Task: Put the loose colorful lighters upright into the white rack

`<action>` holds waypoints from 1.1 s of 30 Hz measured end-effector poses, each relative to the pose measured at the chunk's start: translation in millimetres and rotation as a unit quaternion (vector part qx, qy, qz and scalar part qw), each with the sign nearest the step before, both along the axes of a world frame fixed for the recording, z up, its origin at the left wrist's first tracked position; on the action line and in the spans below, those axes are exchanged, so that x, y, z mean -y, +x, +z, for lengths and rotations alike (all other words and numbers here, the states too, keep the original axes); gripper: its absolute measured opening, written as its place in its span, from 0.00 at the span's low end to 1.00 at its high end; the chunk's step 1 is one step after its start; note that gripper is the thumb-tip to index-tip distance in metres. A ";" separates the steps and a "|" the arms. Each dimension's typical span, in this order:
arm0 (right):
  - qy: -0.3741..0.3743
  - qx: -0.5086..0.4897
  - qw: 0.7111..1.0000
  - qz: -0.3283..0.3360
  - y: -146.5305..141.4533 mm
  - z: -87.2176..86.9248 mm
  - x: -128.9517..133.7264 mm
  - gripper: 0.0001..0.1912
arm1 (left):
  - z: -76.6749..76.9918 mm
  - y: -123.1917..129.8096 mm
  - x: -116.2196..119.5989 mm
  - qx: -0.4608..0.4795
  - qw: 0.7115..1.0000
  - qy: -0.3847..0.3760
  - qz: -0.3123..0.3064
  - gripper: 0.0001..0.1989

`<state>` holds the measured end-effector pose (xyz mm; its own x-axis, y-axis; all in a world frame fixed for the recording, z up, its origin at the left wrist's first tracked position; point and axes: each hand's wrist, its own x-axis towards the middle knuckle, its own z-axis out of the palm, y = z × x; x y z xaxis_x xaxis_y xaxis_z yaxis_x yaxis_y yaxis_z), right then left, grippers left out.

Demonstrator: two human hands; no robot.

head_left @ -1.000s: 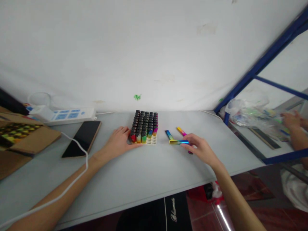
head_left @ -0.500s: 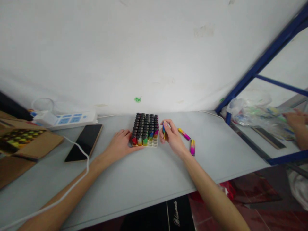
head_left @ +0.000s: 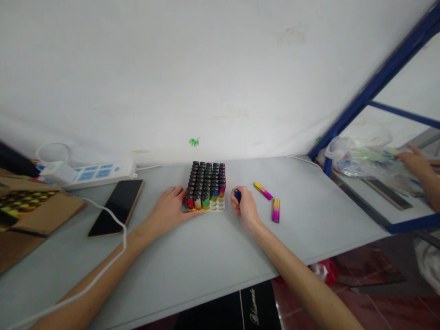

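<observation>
A white tray point(head_left: 220, 207) stands on the table, filled with several upright lighters point(head_left: 205, 181) with black tops and coloured bodies. A few of its holes at the front right corner hold nothing. My left hand point(head_left: 172, 201) grips the tray's front left corner, its thumb along the front edge and the fingers at the left side. Just right of the tray, my right hand point(head_left: 246, 206) is closed around a blue lighter point(head_left: 237, 195); most of its body is hidden in the fist. Two yellow and magenta lighters point(head_left: 276, 211) lie flat to the right of that hand.
On the left are a black phone point(head_left: 117, 208), a white power strip point(head_left: 103, 173) and an open cardboard box point(head_left: 44, 213) of yellow-bodied items. A white cable crosses my left forearm. Beyond the blue frame point(head_left: 330, 146) at right, another person's hand point(head_left: 417, 162) is near plastic bags point(head_left: 357, 158).
My right hand has turned the blue lighter, so its end now points toward the camera, and closed more fully around it. My left hand stays at the tray. The other person's hand has shifted left.
</observation>
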<state>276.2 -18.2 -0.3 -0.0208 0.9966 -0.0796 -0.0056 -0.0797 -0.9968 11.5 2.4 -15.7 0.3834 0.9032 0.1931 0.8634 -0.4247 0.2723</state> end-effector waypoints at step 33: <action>0.182 0.178 0.966 -0.041 4.2 -2.4 11.2 0.26 | 3.9 5.3 3.6 -0.018 1.000 -0.004 0.008 0.34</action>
<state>280.3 -29.3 -2.7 0.0244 0.9568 0.2896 0.3506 0.2631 -0.8988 16.8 -1.1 -11.8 0.3747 0.9110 0.1725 0.8798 -0.4081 0.2439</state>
